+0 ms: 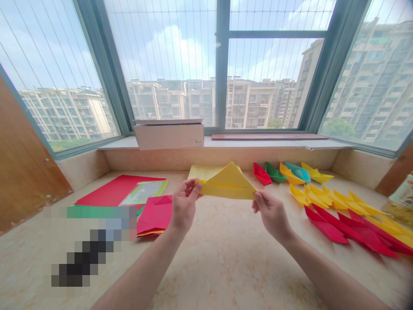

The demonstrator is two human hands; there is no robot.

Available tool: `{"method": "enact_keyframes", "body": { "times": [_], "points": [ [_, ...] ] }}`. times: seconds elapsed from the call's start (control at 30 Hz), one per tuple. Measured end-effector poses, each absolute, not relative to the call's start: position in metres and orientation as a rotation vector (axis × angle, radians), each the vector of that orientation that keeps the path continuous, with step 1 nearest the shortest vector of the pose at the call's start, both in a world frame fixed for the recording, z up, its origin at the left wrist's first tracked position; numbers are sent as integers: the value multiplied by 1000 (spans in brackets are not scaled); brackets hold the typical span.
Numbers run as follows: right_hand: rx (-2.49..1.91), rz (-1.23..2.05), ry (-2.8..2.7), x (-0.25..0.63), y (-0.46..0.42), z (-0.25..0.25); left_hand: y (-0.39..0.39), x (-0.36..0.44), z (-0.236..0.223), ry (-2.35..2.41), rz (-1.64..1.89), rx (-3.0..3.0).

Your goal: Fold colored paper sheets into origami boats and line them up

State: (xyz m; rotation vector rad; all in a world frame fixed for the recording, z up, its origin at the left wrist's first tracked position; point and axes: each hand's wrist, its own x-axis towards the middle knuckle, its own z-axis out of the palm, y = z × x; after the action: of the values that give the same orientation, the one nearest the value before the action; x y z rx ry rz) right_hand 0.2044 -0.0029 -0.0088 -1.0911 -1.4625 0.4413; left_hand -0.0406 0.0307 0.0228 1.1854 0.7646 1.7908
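Between my two hands a folded yellow paper (227, 183) is held up above the counter, shaped like a triangle with a flat band along its bottom. My left hand (186, 202) pinches its left corner between thumb and fingers. At the right corner, my right hand (271, 215) grips it the same way. Behind the folded piece lies a pale yellow sheet (196, 171), partly covered from view. A stack of red paper (156, 213) with some yellow at its lower edge lies beside my left wrist.
Several paper boats in mixed colours (274, 173), yellow boats (325, 198) and red boats (345, 228) stand on the right. Red sheets (112, 189) and a clear-fronted packet (145, 192) lie left. A white box (169, 135) sits on the window ledge. One area at lower left is pixelated.
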Motion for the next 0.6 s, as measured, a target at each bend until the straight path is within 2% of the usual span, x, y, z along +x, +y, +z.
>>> {"method": "enact_keyframes", "body": {
  "times": [0.2,0.4,0.6],
  "points": [
    [-1043,795,-1394,203,2,-5,33,-50,14,1000,1874,1741],
    [-1055,960,-1280,208,4,-3,35,-56,13,910,1704,2140],
    [-1087,913,-1246,211,9,-10,35,-60,12,916,1644,2244]
  ]
}}
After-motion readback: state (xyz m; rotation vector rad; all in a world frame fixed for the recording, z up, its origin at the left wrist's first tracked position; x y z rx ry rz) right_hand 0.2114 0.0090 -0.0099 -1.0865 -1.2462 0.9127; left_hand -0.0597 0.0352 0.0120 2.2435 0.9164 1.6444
